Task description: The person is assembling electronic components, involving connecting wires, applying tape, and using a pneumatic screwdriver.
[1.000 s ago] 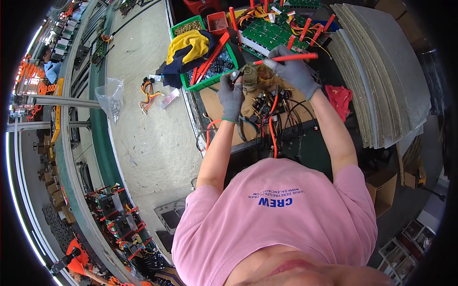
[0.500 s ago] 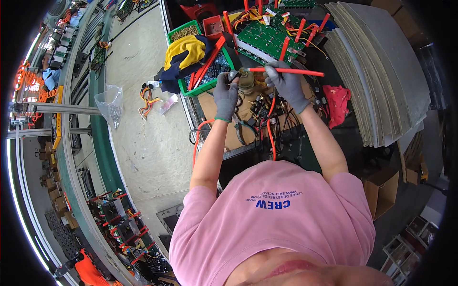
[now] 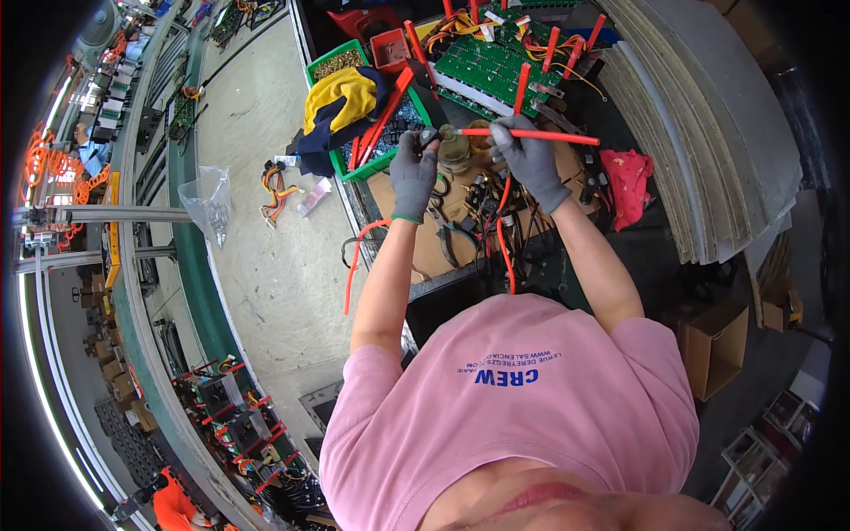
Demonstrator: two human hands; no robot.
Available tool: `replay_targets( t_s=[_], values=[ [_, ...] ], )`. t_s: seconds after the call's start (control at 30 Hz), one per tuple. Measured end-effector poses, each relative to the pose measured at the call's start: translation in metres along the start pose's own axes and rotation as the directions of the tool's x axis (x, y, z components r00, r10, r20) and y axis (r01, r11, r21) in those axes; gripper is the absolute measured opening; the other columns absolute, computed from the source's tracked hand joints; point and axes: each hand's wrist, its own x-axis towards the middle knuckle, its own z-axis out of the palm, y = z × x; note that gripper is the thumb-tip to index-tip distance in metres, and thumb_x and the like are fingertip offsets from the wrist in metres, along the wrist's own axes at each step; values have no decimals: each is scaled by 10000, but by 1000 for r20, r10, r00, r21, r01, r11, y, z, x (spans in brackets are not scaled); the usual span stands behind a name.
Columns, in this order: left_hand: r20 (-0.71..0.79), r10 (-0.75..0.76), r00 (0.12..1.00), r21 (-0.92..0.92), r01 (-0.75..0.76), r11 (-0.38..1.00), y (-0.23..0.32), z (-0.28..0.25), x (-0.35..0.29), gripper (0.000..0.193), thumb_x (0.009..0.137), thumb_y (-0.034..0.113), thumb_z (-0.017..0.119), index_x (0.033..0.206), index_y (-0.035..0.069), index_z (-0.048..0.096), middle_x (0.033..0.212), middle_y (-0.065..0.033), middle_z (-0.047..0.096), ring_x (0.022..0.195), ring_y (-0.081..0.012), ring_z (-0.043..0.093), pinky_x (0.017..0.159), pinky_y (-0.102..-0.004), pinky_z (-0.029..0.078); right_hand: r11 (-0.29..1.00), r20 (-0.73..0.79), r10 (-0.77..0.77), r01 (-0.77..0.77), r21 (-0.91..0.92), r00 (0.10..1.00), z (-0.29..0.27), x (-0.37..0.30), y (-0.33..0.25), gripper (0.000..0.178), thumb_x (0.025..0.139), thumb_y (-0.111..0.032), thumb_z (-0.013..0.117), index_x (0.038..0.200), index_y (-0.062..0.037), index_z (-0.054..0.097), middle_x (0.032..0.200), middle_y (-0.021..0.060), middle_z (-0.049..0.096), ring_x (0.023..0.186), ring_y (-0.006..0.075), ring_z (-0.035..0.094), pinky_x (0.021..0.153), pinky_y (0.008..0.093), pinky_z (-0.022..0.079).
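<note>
My gloved left hand [image 3: 414, 177] is closed around a small dark part with a pale face [image 3: 428, 138], largely hidden by the fingers. In my gloved right hand [image 3: 529, 164] a long red stick [image 3: 567, 137] is gripped near its middle. Its left end comes close to the left hand's part; whether the two touch I cannot tell. Just below that end stands a small yellowish jar [image 3: 455, 157]. Under the hands, dark wired parts [image 3: 482, 202] lie heaped on cardboard [image 3: 414, 258], with pliers [image 3: 450, 244] beside them.
A green bin [image 3: 365, 168] holds small parts and red strips under a yellow-and-navy cloth [image 3: 341, 96]. Behind are green circuit boards [image 3: 482, 71] and upright red sticks. Right lie a pink cloth [image 3: 625, 188] and stacked grey sheets [image 3: 691, 142]. Left are a plastic bag [image 3: 206, 202] and wires [image 3: 276, 190].
Both hands keep their holds and nearly their places. A loose red cable beside my left forearm now swings farther left, with its end showing. The whole view has shifted slightly.
</note>
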Motion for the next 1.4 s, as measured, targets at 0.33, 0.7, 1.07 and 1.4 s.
replay_targets(
  t_s=[0.33, 0.7, 1.07, 1.4],
  values=[
    [49, 41, 998, 46, -43, 998, 16, -8, 6, 286, 836, 204, 668, 1032, 38, 544, 864, -142, 666, 786, -248, 658, 691, -326, 490, 996, 43, 68, -70, 57, 997, -5, -2, 5, 251, 932, -266, 570, 1003, -26, 564, 815, 47, 631, 654, 84, 607, 582, 229, 501],
    [124, 63, 990, 227, -90, 970, 18, -17, 14, 308, 847, 283, 641, 1052, 71, 551, 880, -157, 664, 841, -329, 647, 704, -380, 490, 992, -49, 48, -42, 120, 998, 0, -4, 2, 214, 919, -238, 590, 926, -25, 572, 679, 5, 579, 568, 64, 564, 528, 223, 455],
    [161, 33, 986, 91, -48, 995, 13, -15, 14, 322, 885, 207, 581, 1171, 66, 532, 1019, -163, 662, 934, -292, 651, 779, -341, 494, 990, -77, 35, -24, 141, 996, 1, -3, 14, 223, 917, -245, 592, 911, -23, 576, 665, -4, 571, 561, 63, 550, 531, 229, 451],
    [204, -200, 958, -98, 224, 970, 16, -14, 19, 315, 881, 189, 585, 1155, 38, 557, 876, -143, 651, 776, -199, 619, 727, -312, 490, 989, -85, 9, 4, 148, 996, 0, -2, 12, 191, 923, -216, 584, 928, -26, 577, 682, -3, 572, 569, 57, 550, 529, 219, 449]
  ],
)
